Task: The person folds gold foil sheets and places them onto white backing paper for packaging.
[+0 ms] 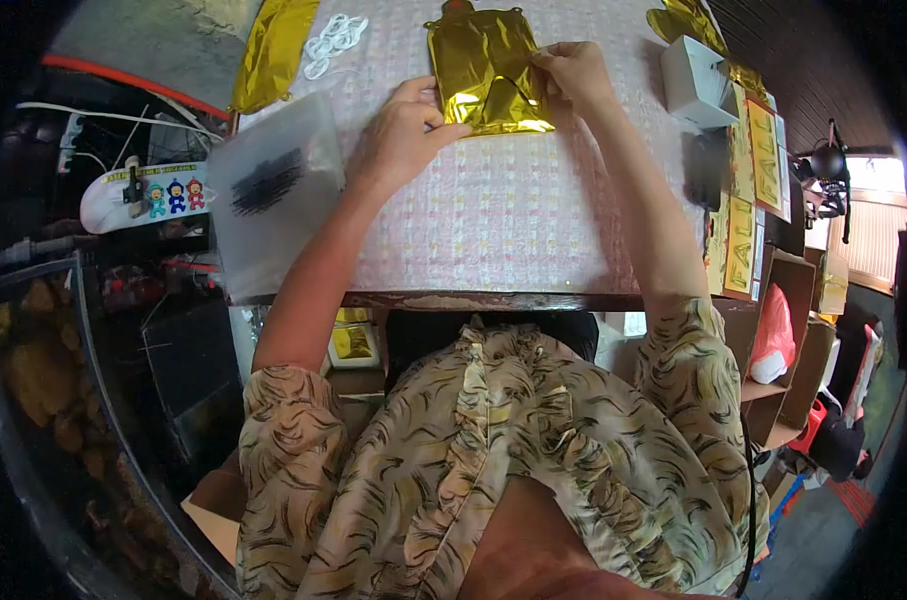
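Observation:
A flat, shiny gold foil balloon (485,55) lies on the patterned tablecloth (493,215) near the table's far side. Its bottom edge is creased and catches the light. My left hand (408,128) is closed on its lower left corner, the thumb lying along the bottom edge. At its right edge, my right hand (578,78) pinches the foil between thumb and fingers. A red spot shows at the balloon's top end. To the left lie another gold foil piece (273,55) and several white ribbon-like loops (333,44).
A clear plastic bag (273,215) with dark strands overlaps the table's left edge. At the right stand a white box (695,88) and yellow packages (741,235) lettered FALL. More gold foil (695,22) lies behind. A decorated skateboard (168,192) is beyond the left edge.

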### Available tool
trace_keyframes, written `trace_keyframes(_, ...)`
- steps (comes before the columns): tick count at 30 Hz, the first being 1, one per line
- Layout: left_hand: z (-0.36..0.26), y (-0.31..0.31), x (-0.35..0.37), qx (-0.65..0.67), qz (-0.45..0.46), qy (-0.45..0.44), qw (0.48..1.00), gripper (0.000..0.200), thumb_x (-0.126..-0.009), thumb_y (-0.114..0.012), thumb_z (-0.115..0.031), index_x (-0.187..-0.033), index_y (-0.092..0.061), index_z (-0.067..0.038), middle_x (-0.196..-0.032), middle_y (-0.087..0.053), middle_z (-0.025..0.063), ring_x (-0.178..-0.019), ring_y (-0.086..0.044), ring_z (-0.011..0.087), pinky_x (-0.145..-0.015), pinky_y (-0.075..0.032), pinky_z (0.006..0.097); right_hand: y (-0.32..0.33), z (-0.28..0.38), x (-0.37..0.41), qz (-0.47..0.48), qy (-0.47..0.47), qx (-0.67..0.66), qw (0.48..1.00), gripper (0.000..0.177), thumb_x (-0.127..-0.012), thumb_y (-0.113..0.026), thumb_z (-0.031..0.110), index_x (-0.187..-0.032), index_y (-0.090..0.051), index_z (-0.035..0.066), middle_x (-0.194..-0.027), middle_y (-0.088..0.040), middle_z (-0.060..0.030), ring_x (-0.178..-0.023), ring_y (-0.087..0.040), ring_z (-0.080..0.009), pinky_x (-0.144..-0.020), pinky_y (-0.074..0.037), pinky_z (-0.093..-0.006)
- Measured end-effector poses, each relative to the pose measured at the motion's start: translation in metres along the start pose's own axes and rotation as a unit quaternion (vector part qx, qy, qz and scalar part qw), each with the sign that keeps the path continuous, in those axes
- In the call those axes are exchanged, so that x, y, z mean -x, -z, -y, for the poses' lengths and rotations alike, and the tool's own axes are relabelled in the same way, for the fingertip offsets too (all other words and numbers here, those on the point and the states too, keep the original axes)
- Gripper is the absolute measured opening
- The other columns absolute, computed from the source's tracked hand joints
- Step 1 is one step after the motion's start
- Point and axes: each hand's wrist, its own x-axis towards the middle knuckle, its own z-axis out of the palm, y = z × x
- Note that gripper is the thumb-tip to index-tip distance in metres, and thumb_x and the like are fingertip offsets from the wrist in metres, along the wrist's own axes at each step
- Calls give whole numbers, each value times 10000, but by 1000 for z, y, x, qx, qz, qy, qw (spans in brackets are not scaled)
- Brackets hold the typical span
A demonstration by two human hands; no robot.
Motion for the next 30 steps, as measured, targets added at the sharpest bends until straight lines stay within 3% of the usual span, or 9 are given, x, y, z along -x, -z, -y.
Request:
trace_keyframes(2,1,0,-1,1,6,-9,1000,305,-854,-840,-240,-792,-753,45,-1454,-545,167,-1204,-614,305,-978,-520,398,-3,-3,5,-34,69,81,994,256,-962,-709,202,-1032,-757,-40,-720,-712,-59,-547,-614,-189,-526,-499,-329)
trace_keyframes(4,-2,1,-2,2,7,-8,1000,300,-854,-840,-239,-790,-755,41,-1453,-546,167,-1198,-616,304,-975,-521,398,-7,8,24,-152,208,327,909,394,-1015,-628,275,-1238,-679,-46,-1031,-763,-165,-905,-728,-354,-800,-563,-468)
trace_keyframes(5,-3,1,-2,2,10,-8,1000,294,-854,-839,-238,-788,-757,37,-1452,-546,166,-1193,-617,302,-973,-521,397,-12,3,22,-149,209,327,909,394,-1015,-628,275,-1238,-679,-46,-1031,-763,-165,-905,-728,-354,-800,-563,-468)
trace_keyframes(7,-3,1,-2,4,7,-6,1000,300,-859,-834,-250,-793,-760,33,-1450,-547,168,-1188,-617,304,-969,-520,398,-26,-9,20,-194,424,392,793,528,-1064,-527,348,-1454,-518,-8,-1432,-579,-254,-1341,-536,-427,-1101,-408,-559)
trace_keyframes(8,-4,2,-2,6,6,-7,1000,306,-864,-829,-261,-798,-763,30,-1448,-547,170,-1183,-618,305,-966,-520,398,-33,-16,27,-130,378,413,818,638,-1090,-444,422,-1562,-357,2,-1618,-352,-254,-1507,-330,-401,-1223,-240,-567)
trace_keyframes(21,-1,0,3,-30,-35,28,999,411,-902,-782,-309,-702,-721,45,-1401,-611,154,-1165,-659,299,-951,-533,389,-59,-46,29,-158,334,460,807,721,-1087,-372,513,-1525,-390,-60,-1581,-426,-243,-1495,-357,-389,-1213,-247,-554)
trace_keyframes(27,2,4,-11,-108,-105,-69,986,318,-913,-776,-285,-1085,-731,-22,-1461,-578,142,-1239,-630,329,-991,-510,401,-61,-47,28,-165,332,463,805,712,-1088,-361,521,-1510,-408,-50,-1585,-426,-231,-1498,-357,-375,-1204,-259,-548)
trace_keyframes(29,16,8,-30,-158,-69,-188,967,643,-940,-698,-448,-1465,-554,-106,-1570,-482,74,-1394,-500,319,-1127,-388,505,-62,-48,28,-170,327,456,810,715,-1088,-354,524,-1529,-388,-38,-1595,-412,-229,-1502,-349,-373,-1205,-255,-552)
trace_keyframes(30,18,6,-34,-157,-67,-187,967,643,-940,-698,-448,-1465,-554,-106,-1570,-482,74,-1394,-500,319,-1127,-388,505,-62,-47,30,-168,325,457,810,715,-1088,-354,524,-1529,-388,-38,-1595,-412,-229,-1502,-349,-373,-1205,-255,-552)
